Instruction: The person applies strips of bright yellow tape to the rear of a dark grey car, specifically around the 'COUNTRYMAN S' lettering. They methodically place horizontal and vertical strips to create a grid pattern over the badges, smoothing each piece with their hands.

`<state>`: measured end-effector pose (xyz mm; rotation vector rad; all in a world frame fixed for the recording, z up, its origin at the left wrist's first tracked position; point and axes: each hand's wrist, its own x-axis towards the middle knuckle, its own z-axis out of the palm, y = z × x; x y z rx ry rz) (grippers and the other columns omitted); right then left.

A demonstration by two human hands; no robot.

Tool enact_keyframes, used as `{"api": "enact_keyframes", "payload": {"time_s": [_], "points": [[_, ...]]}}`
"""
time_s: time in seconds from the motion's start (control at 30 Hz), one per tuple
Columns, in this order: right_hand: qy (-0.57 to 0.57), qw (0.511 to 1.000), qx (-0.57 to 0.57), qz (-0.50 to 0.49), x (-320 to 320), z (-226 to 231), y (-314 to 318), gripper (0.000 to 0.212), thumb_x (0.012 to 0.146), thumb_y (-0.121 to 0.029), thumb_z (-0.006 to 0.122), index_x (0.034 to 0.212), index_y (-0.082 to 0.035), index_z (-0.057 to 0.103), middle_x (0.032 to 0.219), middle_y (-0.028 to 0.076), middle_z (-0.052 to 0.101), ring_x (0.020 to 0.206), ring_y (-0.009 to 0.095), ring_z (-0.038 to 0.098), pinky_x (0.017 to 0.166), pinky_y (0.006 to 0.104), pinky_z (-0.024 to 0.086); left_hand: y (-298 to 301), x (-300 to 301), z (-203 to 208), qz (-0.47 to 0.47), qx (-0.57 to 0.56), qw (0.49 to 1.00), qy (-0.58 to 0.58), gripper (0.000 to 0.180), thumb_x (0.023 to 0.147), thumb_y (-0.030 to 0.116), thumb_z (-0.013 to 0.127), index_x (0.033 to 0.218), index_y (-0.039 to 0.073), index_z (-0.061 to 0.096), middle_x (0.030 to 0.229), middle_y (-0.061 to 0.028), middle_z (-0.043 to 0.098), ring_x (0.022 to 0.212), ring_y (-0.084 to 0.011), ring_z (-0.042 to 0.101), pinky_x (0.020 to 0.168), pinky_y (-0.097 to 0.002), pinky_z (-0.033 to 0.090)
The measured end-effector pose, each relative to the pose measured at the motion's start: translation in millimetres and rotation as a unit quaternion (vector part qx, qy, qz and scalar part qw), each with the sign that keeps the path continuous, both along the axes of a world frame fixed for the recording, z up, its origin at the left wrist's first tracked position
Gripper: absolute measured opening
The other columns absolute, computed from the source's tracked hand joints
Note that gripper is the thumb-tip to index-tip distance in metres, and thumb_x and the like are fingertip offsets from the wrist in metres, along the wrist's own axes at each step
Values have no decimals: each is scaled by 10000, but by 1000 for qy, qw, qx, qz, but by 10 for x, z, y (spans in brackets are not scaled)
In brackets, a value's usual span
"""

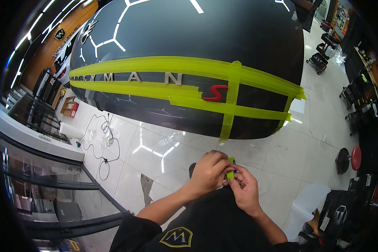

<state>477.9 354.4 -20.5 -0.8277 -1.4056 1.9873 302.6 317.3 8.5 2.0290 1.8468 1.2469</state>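
My left hand (213, 167) and my right hand (244, 188) come together in front of my body, fingers closed. Between them they pinch a small piece of yellow-green tape (230, 174); a bit of blue shows beside it, too small to name. Beyond the hands is a glossy dark grey car panel (256, 42). Long strips of the same yellow-green tape (155, 64) run across it above and below a row of silver letters (173, 78). A red letter (215, 93) sits at the right end of that row. An upright tape strip (231, 107) crosses both long ones just right of it. Neither hand touches the car.
A black cable (109, 138) lies loosely on the tiled floor (273, 161) at left, near a white roll (71, 130) and a red box (70, 107). Stools with red (355, 158) and black seats (342, 161) stand at right. White sheeting (308, 206) lies near a black case (340, 212).
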Motion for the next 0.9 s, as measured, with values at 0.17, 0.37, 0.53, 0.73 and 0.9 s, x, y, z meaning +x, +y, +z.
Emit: {"api": "enact_keyframes", "payload": {"time_s": [0.17, 0.37, 0.53, 0.73, 0.9], "points": [[-4, 999, -49, -6, -76, 21, 53, 411, 1037, -4, 554, 1411, 63, 396, 1059, 125, 717, 951, 137, 689, 898, 276, 540, -94, 26, 44, -38, -6, 998, 53, 257, 750, 52, 781, 962, 94, 641, 963, -84, 654, 879, -298, 650, 705, -410, 478], [10, 999, -30, -22, -68, 56, 18, 401, 1041, -7, 551, 1398, 40, 373, 1062, 155, 721, 914, 154, 700, 843, 285, 553, -100, -71, 111, -51, -91, 994, -45, 258, 832, 57, 779, 1044, 81, 634, 987, -107, 681, 946, -346, 663, 778, -432, 521], [7, 999, -54, 3, -29, 110, 10, 372, 1035, 0, 549, 1365, 37, 383, 1064, 172, 728, 870, 163, 709, 797, 299, 568, -100, -119, 173, -46, -110, 991, -55, 289, 823, 22, 781, 1088, 73, 675, 918, -109, 690, 915, -342, 670, 783, -436, 536], [-35, 994, 49, 90, 194, 473, 3, 420, 994, -14, 590, 1363, 16, 391, 976, 157, 706, 798, 146, 662, 768, 287, 555, -279, -164, 725, -29, -172, 983, -53, 230, 788, -42, 791, 996, 45, 751, 917, -104, 721, 890, -298, 688, 756, -389, 545], [58, 987, 133, 73, 290, 474, -45, 465, 953, 10, 610, 1360, 5, 385, 948, 160, 716, 855, 183, 697, 867, 326, 550, -221, -172, 1150, -45, -121, 987, -92, 201, 755, -64, 830, 908, 57, 781, 921, -80, 752, 911, -236, 707, 776, -350, 550]]}}
